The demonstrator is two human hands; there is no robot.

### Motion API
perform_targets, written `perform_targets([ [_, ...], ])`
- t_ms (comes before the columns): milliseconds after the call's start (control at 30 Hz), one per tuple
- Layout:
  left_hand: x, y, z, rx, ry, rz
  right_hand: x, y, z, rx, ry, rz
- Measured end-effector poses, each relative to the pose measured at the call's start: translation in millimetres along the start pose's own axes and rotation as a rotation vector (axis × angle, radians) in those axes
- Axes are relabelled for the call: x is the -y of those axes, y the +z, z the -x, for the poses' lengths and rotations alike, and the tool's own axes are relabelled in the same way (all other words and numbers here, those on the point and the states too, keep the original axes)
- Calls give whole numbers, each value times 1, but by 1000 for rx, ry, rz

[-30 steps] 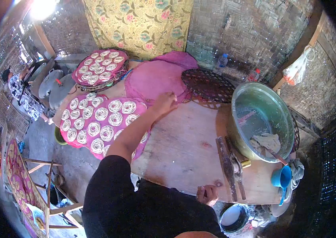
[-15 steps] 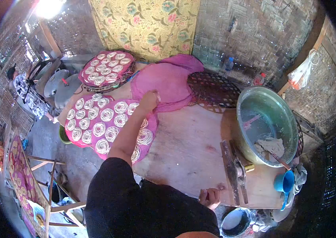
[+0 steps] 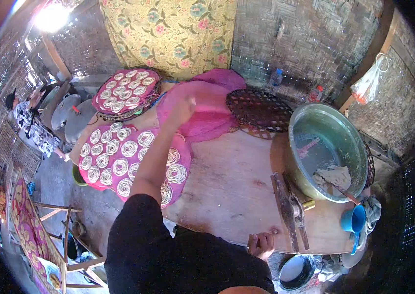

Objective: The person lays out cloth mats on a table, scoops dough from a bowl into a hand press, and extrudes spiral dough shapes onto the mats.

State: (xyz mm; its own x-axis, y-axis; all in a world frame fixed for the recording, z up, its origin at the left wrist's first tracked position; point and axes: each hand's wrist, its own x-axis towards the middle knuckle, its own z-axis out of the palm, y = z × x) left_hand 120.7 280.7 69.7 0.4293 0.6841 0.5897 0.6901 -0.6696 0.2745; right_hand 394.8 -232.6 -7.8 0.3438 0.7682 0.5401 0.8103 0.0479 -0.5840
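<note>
Pink cloth (image 3: 212,105) slants wallward beneath left hand (image 3: 184,109).

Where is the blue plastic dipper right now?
In the head view, the blue plastic dipper is at the right end of the wooden table's near edge, just below the large green basin.

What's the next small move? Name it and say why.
I'd probably have the left hand smooth the loose pink cloth: the cloth looks rumpled, no pale coils show on it, and that hand is already at it. Motion blur hides whether the fingers grip. The right hand is well away, by the near table edge.
</note>
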Motion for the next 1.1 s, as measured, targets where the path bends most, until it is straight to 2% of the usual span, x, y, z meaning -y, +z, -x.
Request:
perform_targets([
  [67,-29,-68,-48,150,9,-137,2,-1,0,-9,-18,-2],
  [133,-16,-88,-93,164,-203,73,0,-2,1,4,-26,-8],
  [267,-24,-142,-155,172,-60,-7,1,-2,-3,-2,-69,-5],
  [367,-26,-155,-184,68,-155,-65,3,-2,-3,11,-59,30],
  [400,-26,-157,-189,70,-154,-66,5,-3,-3,11,-57,30],
  [500,-35,-165,-204,-104,-135,-189,7,-5,-5,-4,-40,19],
  [633,-52,-171,-209,-214,-200,-153,5,-4,-5,-26,-65,7],
  [733,-66,-174,-205,-250,-96,-142,5,-4,-4,-34,-51,16],
  [800,-82,-180,-197,-206,-229,183,2,-2,-1,-36,-34,14],
  [1000,-56,-169,-199,-357,-56,118,0,0,1,-13,-1,-5],
  [1100,-60,-179,-190,-475,-177,211,3,-2,-3,-21,-25,-1],
])
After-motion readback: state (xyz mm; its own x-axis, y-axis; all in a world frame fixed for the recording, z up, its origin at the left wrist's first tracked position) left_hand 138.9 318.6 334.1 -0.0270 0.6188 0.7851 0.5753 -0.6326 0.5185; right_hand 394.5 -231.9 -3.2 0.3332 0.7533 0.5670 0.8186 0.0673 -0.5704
